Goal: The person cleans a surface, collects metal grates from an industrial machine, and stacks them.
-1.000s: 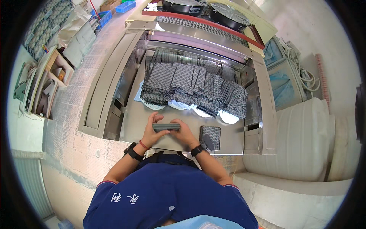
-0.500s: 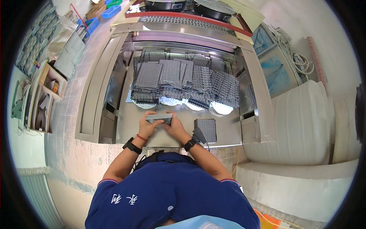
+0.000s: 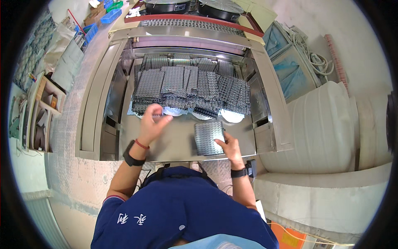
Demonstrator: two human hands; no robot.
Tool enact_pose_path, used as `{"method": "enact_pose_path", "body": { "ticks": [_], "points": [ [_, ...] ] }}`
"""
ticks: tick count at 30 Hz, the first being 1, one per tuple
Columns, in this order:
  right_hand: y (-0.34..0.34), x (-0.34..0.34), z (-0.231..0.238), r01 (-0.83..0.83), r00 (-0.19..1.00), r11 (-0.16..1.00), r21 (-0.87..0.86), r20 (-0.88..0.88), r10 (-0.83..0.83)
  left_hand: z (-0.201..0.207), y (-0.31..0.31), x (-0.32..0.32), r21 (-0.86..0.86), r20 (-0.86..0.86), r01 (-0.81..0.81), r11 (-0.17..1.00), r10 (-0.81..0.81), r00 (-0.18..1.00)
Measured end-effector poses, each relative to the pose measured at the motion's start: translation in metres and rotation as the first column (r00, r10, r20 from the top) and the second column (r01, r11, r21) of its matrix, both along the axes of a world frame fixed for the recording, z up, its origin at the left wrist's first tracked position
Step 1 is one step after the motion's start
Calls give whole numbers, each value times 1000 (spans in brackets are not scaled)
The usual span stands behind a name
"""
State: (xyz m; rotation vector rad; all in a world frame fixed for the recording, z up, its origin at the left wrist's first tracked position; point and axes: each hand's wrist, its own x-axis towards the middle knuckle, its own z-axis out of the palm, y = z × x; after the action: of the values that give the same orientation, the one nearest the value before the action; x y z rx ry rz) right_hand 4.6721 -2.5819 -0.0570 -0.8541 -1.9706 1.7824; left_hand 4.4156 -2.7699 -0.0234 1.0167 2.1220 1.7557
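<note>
My right hand [image 3: 231, 148] grips the right edge of a square grey grid-patterned panel [image 3: 207, 137], thumb on top and fingers at the edge and below. Whether it is one panel or a thin stack, I cannot tell. My left hand [image 3: 152, 126] is raised in front of the pile, thumb and fingers apart, with nothing visible in it. Ahead lies a wide pile of similar dark grey grid panels [image 3: 178, 83], stacked several deep and overlapping. Round white-blue pieces [image 3: 231, 116] stick out from under its front edge.
The pile sits on a metal table [image 3: 174, 149] inside a steel machine frame [image 3: 93, 108]. Two black fans [image 3: 168, 6] stand beyond a red bar. At right are a large white tank [image 3: 313, 124] and a coiled hose [image 3: 317, 60]; a wooden shelf [image 3: 54, 110] is at left.
My hands have moved apart, the left one leftward and up. The right has shifted right. The grey block earlier between both hands now appears laid out flat as a panel by my right hand.
</note>
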Motion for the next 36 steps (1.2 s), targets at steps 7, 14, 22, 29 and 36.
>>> {"method": "enact_pose_path", "body": {
  "ticks": [7,14,22,29,36],
  "points": [
    [15,16,3,-306,735,694,651,625,-262,23,7,-92,-102,-353,-406,908,348,868],
    [39,-80,54,65,987,851,521,93,-133,18,39,-153,-465,-363,-470,750,323,874],
    [27,-225,64,-188,804,631,753,487,-342,21,52,-160,-720,-140,-270,639,248,959],
    [-38,-268,55,-187,794,528,828,444,-415,7,50,-165,-724,-125,-296,623,304,944],
    [-6,-274,71,48,871,903,427,425,-247,9,43,-164,-710,-154,-314,630,296,943]
  ]
}}
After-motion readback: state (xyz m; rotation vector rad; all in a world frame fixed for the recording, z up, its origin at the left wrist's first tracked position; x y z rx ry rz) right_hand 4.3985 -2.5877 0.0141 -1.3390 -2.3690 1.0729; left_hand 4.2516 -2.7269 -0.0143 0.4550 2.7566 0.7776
